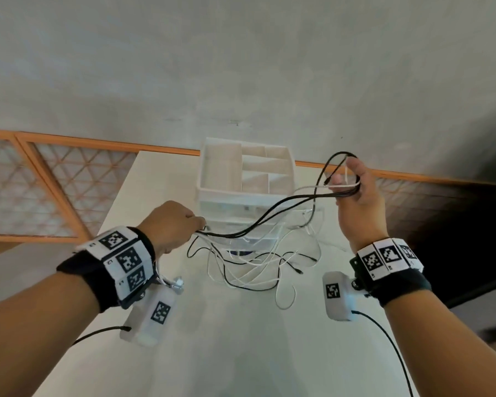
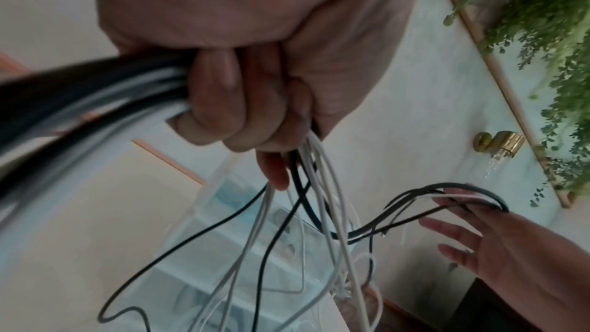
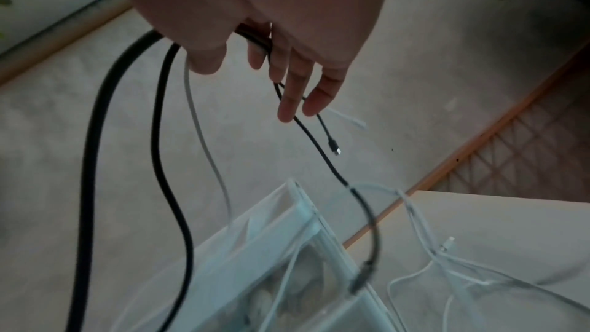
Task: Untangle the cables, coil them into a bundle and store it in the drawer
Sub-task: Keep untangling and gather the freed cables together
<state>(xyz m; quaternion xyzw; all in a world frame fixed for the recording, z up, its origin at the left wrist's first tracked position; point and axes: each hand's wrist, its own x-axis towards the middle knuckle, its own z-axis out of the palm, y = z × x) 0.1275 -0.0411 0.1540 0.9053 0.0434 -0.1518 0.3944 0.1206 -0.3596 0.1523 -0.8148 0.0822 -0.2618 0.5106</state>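
Observation:
Several thin black and white cables stretch between my two hands above the white table. My left hand grips a bunch of them in a fist, and the loose ends hang down into a tangle on the table. My right hand, raised at the right, has straight fingers with cable loops wound round them. A black plug dangles below it. A white drawer unit with an open divided top and clear drawers stands behind the tangle.
The drawer unit sits near the table's far edge, before a grey wall. An orange-framed lattice panel runs at the left. Green plants and a brass tap show in the left wrist view. Bare table lies in front of the tangle.

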